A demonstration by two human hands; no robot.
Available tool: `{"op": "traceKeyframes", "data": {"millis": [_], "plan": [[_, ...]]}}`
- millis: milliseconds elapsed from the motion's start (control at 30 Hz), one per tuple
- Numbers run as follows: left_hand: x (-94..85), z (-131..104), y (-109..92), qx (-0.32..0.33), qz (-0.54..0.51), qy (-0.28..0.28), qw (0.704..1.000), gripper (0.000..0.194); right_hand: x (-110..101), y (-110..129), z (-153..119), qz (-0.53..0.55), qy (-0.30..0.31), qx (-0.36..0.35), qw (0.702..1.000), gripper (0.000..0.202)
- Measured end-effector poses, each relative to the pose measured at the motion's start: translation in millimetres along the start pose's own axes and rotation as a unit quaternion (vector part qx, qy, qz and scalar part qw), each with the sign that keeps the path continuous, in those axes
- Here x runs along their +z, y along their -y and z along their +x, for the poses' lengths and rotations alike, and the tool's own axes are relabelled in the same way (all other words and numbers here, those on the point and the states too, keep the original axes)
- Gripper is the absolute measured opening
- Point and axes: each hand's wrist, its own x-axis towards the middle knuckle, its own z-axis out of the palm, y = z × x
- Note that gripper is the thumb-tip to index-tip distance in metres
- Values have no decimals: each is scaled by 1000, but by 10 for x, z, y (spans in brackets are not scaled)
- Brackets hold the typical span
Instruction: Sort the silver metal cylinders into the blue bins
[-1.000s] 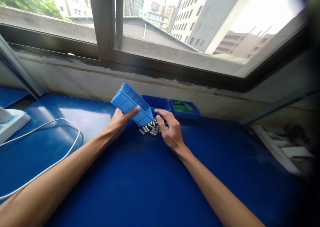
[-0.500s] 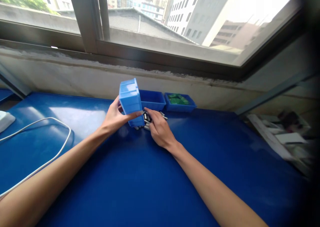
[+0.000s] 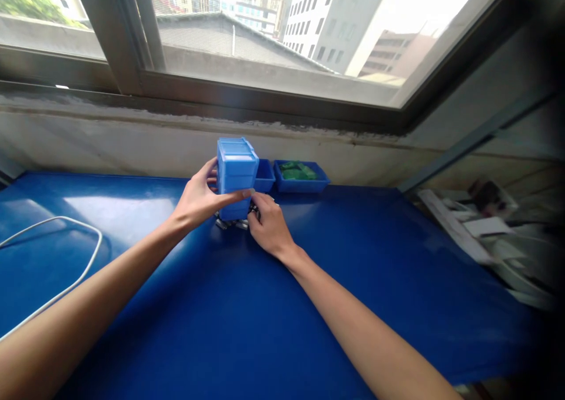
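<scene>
A light blue plastic bin stands tipped on end over the table, its mouth turned away from me. My left hand grips it, thumb across the near side and fingers around the left. Small metallic and dark pieces lie at the bin's lower edge, several of them partly under it. My right hand is at the bin's lower right, fingers curled down among the pieces. Whether it pinches one is hidden by the hand itself.
Behind the held bin sits a blue bin. Beside it another blue bin holds green items. A white cable curves over the blue table at left. Papers and a box lie at far right, below the window.
The held bin has turned, showing more of its broad underside and covering more of the bin behind. My right hand has curled in closer to it. The camera view has shifted slightly.
</scene>
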Motion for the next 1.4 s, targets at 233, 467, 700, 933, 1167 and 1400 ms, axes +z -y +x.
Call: {"op": "traceKeyframes", "data": {"millis": [233, 467, 700, 933, 1167, 1400], "plan": [[27, 16, -111, 50, 32, 14, 998, 88, 4, -10, 13, 1, 0, 5, 1000, 42], [6, 48, -175, 61, 22, 16, 998, 100, 5, -23, 28, -3, -1, 33, 999, 45], [-62, 7, -206, 81, 62, 14, 995, 101, 11, -50, 22, 11, -13, 42, 999, 42], [-190, -119, -53, 30, -68, -84, 994, 76, -136, 121, -6, 32, -41, -29, 998, 38], [-335, -121, 364, 33, -167, -171, 970, 60, 11, 372, 182, -25, 31, -147, 988, 36], [-413, -55, 455, -2, -198, -210, 958, 60, 311, 395, 678, -15, 40, -174, 984, 19]]}}
